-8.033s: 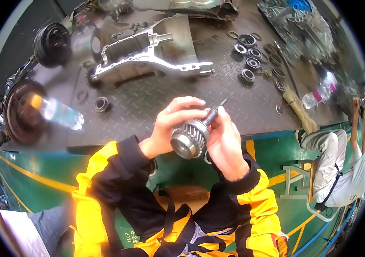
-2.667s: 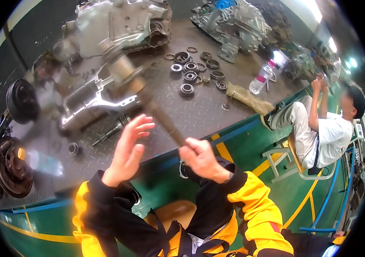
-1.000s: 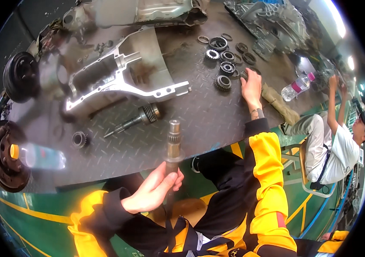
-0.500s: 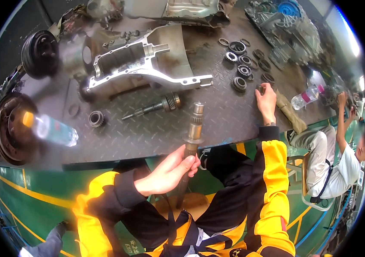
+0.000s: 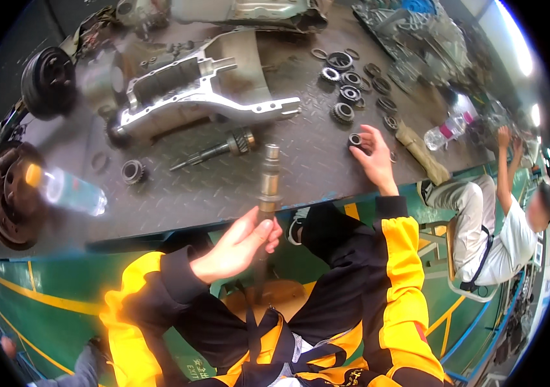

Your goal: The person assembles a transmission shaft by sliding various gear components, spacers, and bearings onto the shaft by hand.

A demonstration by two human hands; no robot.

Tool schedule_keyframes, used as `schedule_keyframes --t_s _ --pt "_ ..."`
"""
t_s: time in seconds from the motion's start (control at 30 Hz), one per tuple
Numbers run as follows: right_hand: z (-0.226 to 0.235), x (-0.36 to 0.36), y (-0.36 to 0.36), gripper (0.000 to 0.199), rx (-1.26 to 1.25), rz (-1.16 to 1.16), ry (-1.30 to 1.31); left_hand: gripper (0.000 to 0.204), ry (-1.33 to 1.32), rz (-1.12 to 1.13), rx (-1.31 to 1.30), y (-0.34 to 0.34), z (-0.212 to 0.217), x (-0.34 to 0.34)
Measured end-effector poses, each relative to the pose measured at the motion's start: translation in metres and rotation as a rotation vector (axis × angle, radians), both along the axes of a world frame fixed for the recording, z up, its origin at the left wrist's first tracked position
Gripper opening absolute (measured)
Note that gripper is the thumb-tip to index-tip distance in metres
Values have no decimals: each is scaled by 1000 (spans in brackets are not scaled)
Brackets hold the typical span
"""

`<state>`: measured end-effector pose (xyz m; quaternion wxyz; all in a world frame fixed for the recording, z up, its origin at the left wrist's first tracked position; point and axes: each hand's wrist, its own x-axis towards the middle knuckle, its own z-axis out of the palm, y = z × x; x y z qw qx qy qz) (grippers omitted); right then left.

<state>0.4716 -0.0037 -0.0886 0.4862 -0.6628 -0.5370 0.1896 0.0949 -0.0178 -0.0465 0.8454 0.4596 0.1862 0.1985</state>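
A: What is the right hand doing?

B: The right hand (image 5: 377,160) is pinching a small dark ring (image 5: 354,140) between thumb and fingers; the ring is sitting at the fingertips, on the hand's left side.

A: And the left hand (image 5: 241,246)?

B: It is gripping a long metal shaft (image 5: 270,182), the fingers wrapping around it and the thumb pressing on the near side.

A: Which way is the shaft running?

B: Its long axis is pointing away from the body. One end is reaching out past the left hand's far side, and the rest is trailing back over the lap, where it is blurring. How steeply it is tilting, I cannot tell.

A: So how is the ring lying from that outer end?

B: It is staying to the right of it, roughly level with it in this view and well apart. The left hand is the one nearer the shaft's end.

A: What about further out?

B: Ahead of the left hand, a geared shaft (image 5: 220,152) is lying on the bench (image 5: 159,213), its toothed end facing right and its thin end pointing left. Beyond that, an open metal housing (image 5: 213,97) is resting. Past the right hand, loose gears (image 5: 342,114) are clustering, while a brown cloth bundle (image 5: 419,155) is lying to its right.
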Motion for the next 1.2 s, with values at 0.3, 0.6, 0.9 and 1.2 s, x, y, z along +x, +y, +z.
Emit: schedule_keyframes --t_s 0.3,0.6,0.9,1.2 --pt "4 6 -8 61 -87 -55 -289 28 -13 -16 -3 0 0 4" --pt "18 -7 -6 24 -23 -75 -329 30 18 -13 43 0 2 -2" --pt "9 0 -6 16 61 29 -423 28 -5 -10 41 1 2 1" --pt "12 -10 -3 12 57 -13 -226 24 52 11 75 1 -4 1"
